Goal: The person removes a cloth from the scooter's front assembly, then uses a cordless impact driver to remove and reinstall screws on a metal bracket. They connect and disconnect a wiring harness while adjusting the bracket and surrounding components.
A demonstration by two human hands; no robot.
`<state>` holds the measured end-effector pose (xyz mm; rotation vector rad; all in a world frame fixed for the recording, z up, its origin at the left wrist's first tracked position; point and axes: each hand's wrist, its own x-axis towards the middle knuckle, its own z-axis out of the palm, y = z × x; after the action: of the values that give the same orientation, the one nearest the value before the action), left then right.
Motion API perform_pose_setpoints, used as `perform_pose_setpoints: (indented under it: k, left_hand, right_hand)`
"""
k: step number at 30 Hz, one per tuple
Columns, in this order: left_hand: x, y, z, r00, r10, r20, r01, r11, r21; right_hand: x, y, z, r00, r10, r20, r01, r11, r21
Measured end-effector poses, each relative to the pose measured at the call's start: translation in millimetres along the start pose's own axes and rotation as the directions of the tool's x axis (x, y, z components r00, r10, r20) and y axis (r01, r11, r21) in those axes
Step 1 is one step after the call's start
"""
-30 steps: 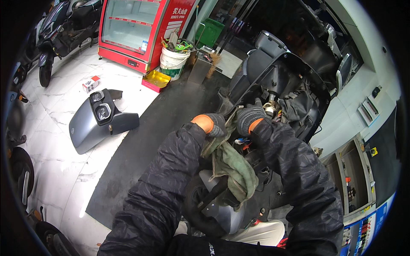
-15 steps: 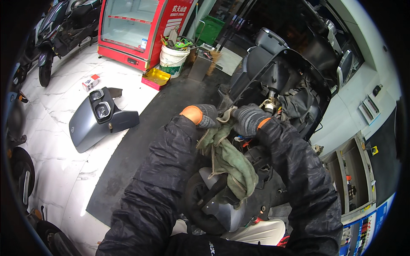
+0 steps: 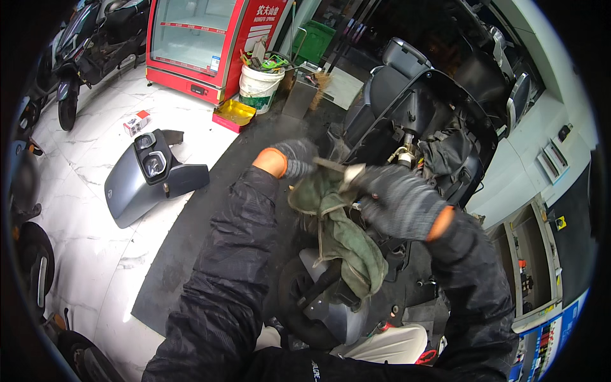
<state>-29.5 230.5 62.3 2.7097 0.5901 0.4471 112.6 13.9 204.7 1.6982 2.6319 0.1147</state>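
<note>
Reaching forward, the gloved left hand (image 3: 295,159) is clenched on the upper edge of a green cloth (image 3: 358,258). By the blurred right hand (image 3: 404,202), turned inward at the wrist, the opposite side is gripped. The cloth is suspended between both hands, its lower end seen against a gray fender (image 3: 344,320).

There are two gloved hands, one left hand (image 3: 298,159) and one right hand (image 3: 402,200), and one green cloth (image 3: 356,261). One opened-up scooter (image 3: 415,109) and one black wheel (image 3: 293,283) count singly. One detached front panel (image 3: 130,191) carries two lamps, an upper lamp (image 3: 146,141) and a lower lamp (image 3: 154,165). There is one red display fridge (image 3: 184,86), one white bucket (image 3: 258,84), one green bin (image 3: 314,42), one shallow yellow-and-red tray (image 3: 235,116), one small red-and-white box (image 3: 136,123) and one black mat (image 3: 172,280). Several parked scooters (image 3: 105,39) line the left, too cut off to count exactly.
</note>
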Motion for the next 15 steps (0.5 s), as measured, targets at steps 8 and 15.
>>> perform_pose_setpoints:
  k: [8, 15]
  left_hand:
    - [-46, 91, -78, 0.432, -0.313, -0.846, -0.417, 0.762, -0.495]
    - [-100, 135, -119, 0.389, -0.278, -0.878, -0.423, 0.793, -0.439]
  right_hand:
    - [0, -20, -20, 0.854, 0.121, -0.505, 0.026, 0.961, 0.274]
    - [55, -23, -51, 0.798, 0.232, -0.556, -0.020, 0.932, 0.361]
